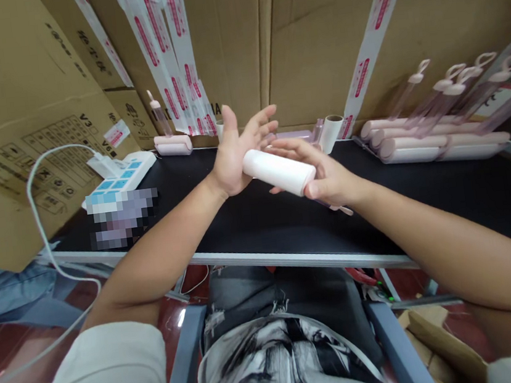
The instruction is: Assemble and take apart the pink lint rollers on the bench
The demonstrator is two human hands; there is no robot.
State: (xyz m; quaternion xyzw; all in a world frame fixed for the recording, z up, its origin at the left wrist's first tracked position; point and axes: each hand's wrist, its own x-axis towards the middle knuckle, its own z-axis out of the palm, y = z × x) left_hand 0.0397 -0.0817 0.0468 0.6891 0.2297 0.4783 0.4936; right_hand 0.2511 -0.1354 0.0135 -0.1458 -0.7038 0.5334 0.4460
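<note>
A power strip [119,182] with its white cable [37,199] lies at the far left of the black table [260,228], well clear of the fingers, so the middle stays free for work. Just right of it a finished roller [173,144] rests by the boxes [30,101].

The left hand [232,154] is raised with fingers spread wide, holding nothing; its palm presses flat on the left end of the roll [280,172], which looks like a way to brace or push that end. The right hand [323,174] wraps the roll's other end, thumb below and fingers over the top, so the roll hangs tilted above the table between both hands.

Beyond the fingertips stands a spare roll [332,132]. Far right of the right hand, rollers [440,144] lie in a row, handles leaning on the boxes.
</note>
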